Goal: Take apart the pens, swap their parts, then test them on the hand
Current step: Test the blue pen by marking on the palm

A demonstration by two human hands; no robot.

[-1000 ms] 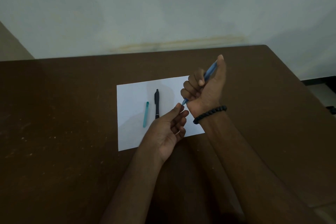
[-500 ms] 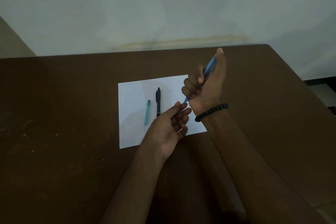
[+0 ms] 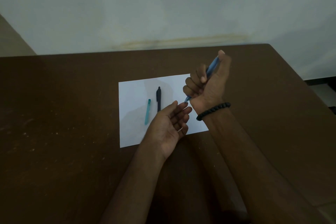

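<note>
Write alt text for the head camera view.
The right hand grips a blue pen, its tip at the fingertips of the open left hand. On white paper lie a black pen and a teal pen part.

The view from my head is dim overall, with a cool grey-green cast; the brown table [image 3: 54, 132] reads nearly black toward the lower corners, where brightness falls off; the white paper [image 3: 134, 92] is the brightest surface and shows no glare; soft grey shadows cross it near the black pen [image 3: 158, 99] and under my left hand [image 3: 169, 125]; shadow edges are diffuse; my forearms merge into darkness at the bottom edge; the wall [image 3: 163, 5] is evenly lit, with faint mottling; wide-angle distortion bows the far table edge; the blue pen [image 3: 211, 67] in my right hand [image 3: 207, 85] is slightly soft; fine detail is smeared and noisy throughout.
</note>
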